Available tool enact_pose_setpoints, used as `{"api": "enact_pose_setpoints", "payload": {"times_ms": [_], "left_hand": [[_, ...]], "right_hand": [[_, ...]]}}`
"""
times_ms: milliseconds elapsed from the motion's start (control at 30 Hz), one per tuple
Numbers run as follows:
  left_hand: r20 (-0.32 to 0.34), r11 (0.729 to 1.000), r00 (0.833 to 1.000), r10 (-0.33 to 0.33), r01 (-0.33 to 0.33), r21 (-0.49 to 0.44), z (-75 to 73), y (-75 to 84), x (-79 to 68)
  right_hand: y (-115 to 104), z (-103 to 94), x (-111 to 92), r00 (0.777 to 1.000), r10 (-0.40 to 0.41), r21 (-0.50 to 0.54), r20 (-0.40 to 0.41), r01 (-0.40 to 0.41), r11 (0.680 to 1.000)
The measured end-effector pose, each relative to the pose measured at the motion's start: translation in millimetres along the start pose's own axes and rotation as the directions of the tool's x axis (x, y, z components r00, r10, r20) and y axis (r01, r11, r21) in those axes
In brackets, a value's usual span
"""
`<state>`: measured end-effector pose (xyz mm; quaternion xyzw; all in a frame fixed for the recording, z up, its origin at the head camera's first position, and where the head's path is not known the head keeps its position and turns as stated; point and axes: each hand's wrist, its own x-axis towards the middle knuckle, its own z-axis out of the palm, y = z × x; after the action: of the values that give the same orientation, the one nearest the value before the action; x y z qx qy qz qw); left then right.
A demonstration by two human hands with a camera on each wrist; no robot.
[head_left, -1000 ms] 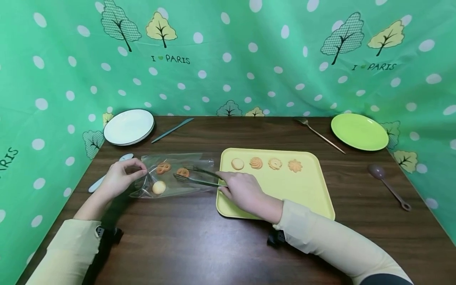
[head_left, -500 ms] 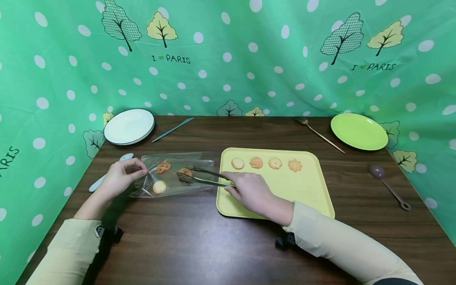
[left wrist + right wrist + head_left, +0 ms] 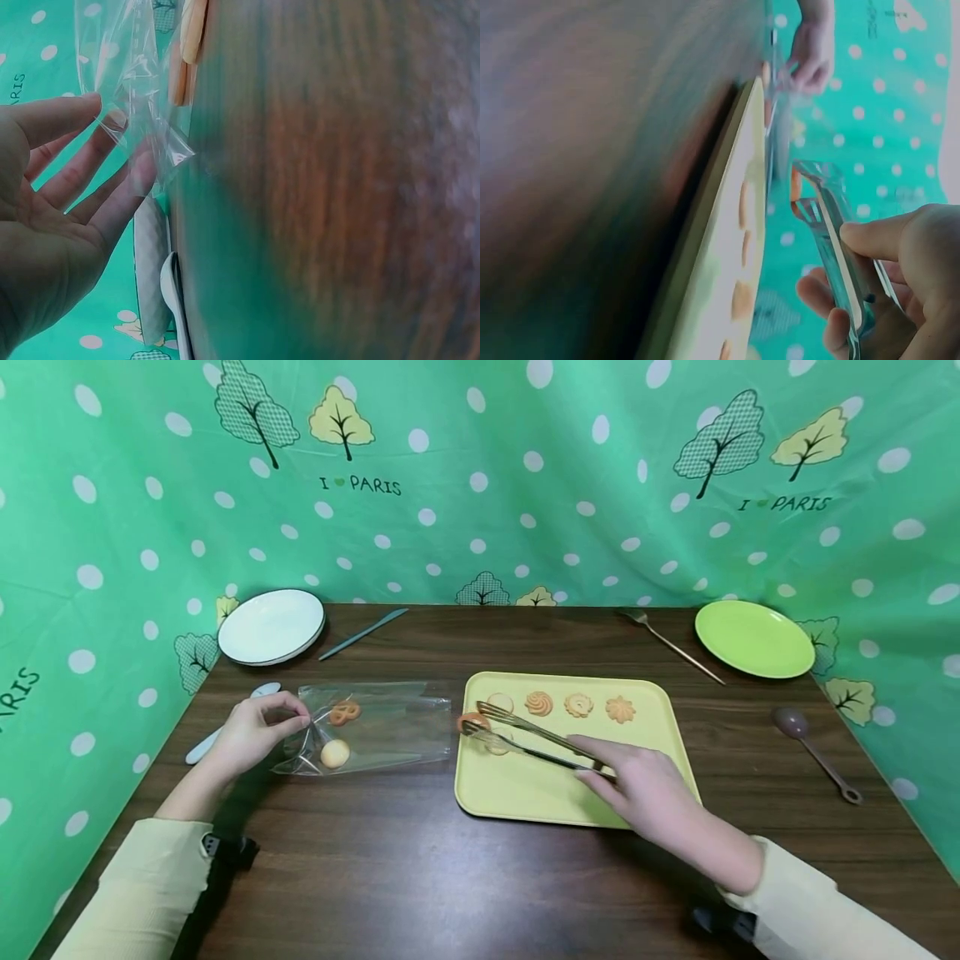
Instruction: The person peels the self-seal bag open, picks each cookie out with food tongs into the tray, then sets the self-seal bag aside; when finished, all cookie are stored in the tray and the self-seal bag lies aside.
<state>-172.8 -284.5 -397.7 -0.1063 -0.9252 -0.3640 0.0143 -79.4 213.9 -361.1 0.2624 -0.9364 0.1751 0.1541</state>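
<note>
My left hand (image 3: 258,727) pinches the closed-looking left end of a clear plastic bag (image 3: 412,731) on the table. A pretzel-shaped cookie (image 3: 344,712) and a pale round cookie (image 3: 334,754) lie inside the bag. My right hand (image 3: 652,785) grips metal tongs (image 3: 540,733) above the yellow tray (image 3: 570,797). Between the tong tips, an orange-brown pretzel-shaped cookie (image 3: 469,722) is held over the tray's left edge; in the right wrist view this cookie (image 3: 796,184) appears raised above the tray. Along the tray's far side sit a swirl cookie (image 3: 538,702), a ring-shaped cookie (image 3: 578,705) and a flower-shaped cookie (image 3: 620,709).
White plates (image 3: 272,627) and a blue-grey knife (image 3: 363,634) lie at the back left. A pale blue spoon (image 3: 202,747) is partly behind my left hand. A fork (image 3: 675,646), a green plate (image 3: 755,639) and a purplish spoon (image 3: 792,723) lie on the right.
My right hand has drawn the tongs rightward from the bag, bringing one pretzel-shaped cookie over the tray's left edge. My left hand has stayed at the bag's end.
</note>
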Motion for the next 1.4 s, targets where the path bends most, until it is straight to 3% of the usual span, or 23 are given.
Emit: {"api": "enact_pose_setpoints", "payload": {"times_ms": [167, 333, 667, 867, 1033, 1400], "left_hand": [[0.004, 1.000, 1.000, -0.005, 0.005, -0.001, -1.8, 1.3, 1.0], [0.008, 1.000, 1.000, -0.019, 0.019, -0.003, -1.5, 1.7, 1.5], [0.007, 0.999, 0.999, -0.033, 0.033, -0.022, -1.9, -0.7, -0.9], [0.011, 0.999, 0.999, -0.046, 0.047, -0.027, -2.3, 0.0, -0.3], [0.014, 0.998, 0.999, -0.052, 0.052, -0.033, -3.6, 1.4, 1.8], [0.012, 0.999, 1.000, -0.021, 0.021, -0.027, -4.6, 2.8, 2.0]], "right_hand": [[16, -14.7, -29, 0.997, 0.065, -0.024, -0.038, -0.066, 0.998], [27, -16.5, -48, 0.990, 0.136, -0.062, -0.030, -0.138, 0.988], [33, -18.0, -54, 0.975, 0.220, -0.102, 0.028, -0.216, 0.971], [29, -23.6, -42, 0.981, 0.193, -0.093, 0.034, -0.189, 0.978], [18, -21.4, -21, 0.989, 0.142, -0.060, 0.044, -0.139, 0.988], [-9, 20.3, 42, 0.988, 0.034, 0.014, 0.150, -0.037, 0.999]]}}
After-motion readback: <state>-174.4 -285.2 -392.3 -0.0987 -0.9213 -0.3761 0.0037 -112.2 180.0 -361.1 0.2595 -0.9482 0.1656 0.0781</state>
